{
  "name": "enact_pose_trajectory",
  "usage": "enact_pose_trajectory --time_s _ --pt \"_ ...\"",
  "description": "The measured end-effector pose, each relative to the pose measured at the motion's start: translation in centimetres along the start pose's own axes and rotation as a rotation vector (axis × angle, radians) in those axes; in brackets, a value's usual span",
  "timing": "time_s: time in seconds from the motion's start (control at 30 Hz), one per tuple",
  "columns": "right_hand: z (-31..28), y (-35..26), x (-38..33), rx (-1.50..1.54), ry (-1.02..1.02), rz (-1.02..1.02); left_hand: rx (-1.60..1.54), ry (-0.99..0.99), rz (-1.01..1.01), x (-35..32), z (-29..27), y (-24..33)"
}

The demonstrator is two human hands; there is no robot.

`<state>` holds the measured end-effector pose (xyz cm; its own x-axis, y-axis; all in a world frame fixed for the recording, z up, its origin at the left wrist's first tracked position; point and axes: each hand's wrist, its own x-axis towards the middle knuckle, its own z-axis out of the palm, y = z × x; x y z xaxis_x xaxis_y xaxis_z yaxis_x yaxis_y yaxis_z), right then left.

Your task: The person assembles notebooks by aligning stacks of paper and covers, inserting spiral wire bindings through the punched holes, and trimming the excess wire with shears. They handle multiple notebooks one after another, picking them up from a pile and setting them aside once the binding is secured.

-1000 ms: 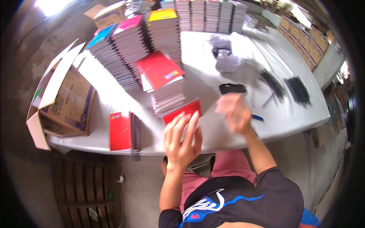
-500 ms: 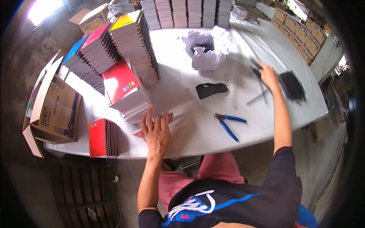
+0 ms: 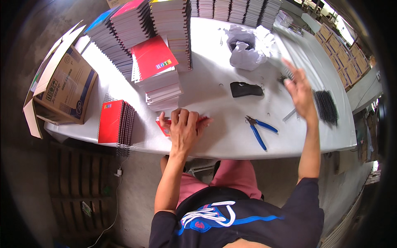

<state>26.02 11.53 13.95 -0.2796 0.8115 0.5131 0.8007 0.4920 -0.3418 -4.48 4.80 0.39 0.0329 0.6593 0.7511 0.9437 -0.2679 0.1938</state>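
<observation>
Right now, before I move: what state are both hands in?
Left hand: curled over a red book; whether it grips cannot be told.
Right hand: open, spread beside the black coil bundle, nothing visibly held.

Two hands were in play, one left hand [image 3: 185,126], one right hand [image 3: 302,93]! One pair of pliers [image 3: 259,137], one black piece [image 3: 246,89], one white bag [image 3: 245,58], one open carton [image 3: 66,91]. Two bundles of black coils [image 3: 326,107] showed. Three tall notebook stacks [image 3: 134,29] stood (quite the skyline), plus two red-topped piles [image 3: 153,58], with perhaps five back stacks [image 3: 222,11], cropped above.
</observation>
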Motion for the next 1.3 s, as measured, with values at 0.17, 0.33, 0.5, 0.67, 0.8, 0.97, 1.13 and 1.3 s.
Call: enact_pose_trajectory --time_s 0.17,0.33,0.5,0.67,0.8,0.97,1.13,1.3 --pt "3.7 -7.9 -4.6 0.446 -0.355 0.016 -0.012 -0.003 0.087 -1.8 -1.2 0.3" --pt "8.8 -9.0 -6.5 0.648 -0.295 0.132 0.015 0.039 -0.098 -1.8 -1.0 1.3" --pt "10.1 -9.5 -5.9 0.641 -0.216 0.083 0.015 0.072 -0.154 -2.6 -0.2 1.7" --pt "11.2 -9.0 -6.0 0.68 -0.16 0.073 -0.047 0.087 -0.155 -2.8 -0.3 1.9" --pt "11.3 -8.9 -6.2 0.72 -0.267 0.036 0.004 0.056 -0.171 -3.2 -0.4 1.9" --pt "10.6 -9.2 -6.0 0.797 -0.439 0.096 0.036 0.035 -0.249 -3.0 -0.7 2.6" --pt "10.7 -8.3 -6.4 0.824 -0.463 -0.003 0.057 -0.037 -0.236 -2.9 -1.0 2.7" --pt "10.7 -8.1 -6.8 0.661 -0.472 -0.095 0.062 -0.073 -0.154 -2.2 -0.6 2.8"
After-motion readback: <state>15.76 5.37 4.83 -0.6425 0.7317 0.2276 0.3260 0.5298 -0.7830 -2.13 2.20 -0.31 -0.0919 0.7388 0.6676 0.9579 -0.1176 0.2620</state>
